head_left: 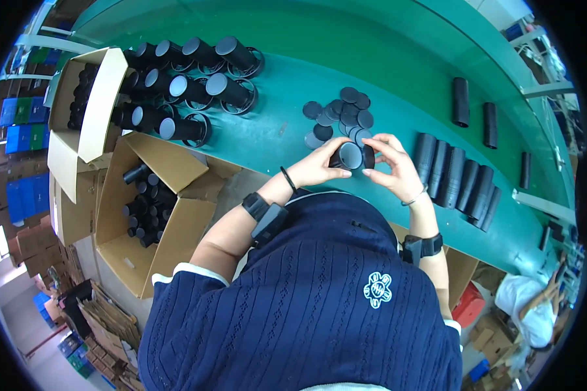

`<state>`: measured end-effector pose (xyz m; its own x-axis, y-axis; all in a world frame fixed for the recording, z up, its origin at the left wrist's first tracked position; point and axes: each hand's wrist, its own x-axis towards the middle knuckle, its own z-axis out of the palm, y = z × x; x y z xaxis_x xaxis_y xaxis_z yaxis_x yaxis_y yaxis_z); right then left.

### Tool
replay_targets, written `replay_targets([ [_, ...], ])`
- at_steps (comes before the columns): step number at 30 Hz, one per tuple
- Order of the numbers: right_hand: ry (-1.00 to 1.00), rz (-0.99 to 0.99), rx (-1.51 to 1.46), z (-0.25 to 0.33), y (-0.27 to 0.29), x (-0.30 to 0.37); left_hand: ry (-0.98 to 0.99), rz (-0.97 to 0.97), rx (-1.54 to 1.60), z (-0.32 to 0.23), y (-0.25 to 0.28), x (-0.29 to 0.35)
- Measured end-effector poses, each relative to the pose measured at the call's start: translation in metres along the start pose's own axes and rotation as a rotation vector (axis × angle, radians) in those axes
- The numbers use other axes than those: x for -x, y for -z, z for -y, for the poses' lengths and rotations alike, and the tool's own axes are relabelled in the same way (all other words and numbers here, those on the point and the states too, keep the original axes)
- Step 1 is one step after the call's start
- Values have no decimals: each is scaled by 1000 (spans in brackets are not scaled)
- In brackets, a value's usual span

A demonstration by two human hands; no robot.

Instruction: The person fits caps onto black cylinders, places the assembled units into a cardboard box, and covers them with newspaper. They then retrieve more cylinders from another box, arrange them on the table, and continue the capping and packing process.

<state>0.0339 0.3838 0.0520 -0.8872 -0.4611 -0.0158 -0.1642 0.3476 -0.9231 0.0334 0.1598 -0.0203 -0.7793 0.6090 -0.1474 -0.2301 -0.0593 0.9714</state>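
Note:
My left hand (316,166) is wrapped round a short black cylinder (351,155), whose round grey end faces up toward me. Close at its right side, my right hand (395,171) pinches a thin black disc (368,156) on edge between thumb and fingers. Whether disc and cylinder touch I cannot tell. Just beyond both hands lies a loose pile of flat black discs (349,116) on the green tabletop (280,140).
Black cylinders on round bases (235,91) stand in rows at the back left. Open cardboard boxes (120,244) with black cylinders sit at the left. Black tubes (451,176) lie side by side at the right, with more tubes (461,102) beyond. Another person (528,303) is at far right.

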Motion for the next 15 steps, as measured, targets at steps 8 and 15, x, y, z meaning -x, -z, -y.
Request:
replay_targets([
  [8,63,31,268,11,-16,-13,-65,29,-162,13,3,-4],
  [15,52,51,299,7,-19,-9,-71,21,-287,-1,0,-2],
])
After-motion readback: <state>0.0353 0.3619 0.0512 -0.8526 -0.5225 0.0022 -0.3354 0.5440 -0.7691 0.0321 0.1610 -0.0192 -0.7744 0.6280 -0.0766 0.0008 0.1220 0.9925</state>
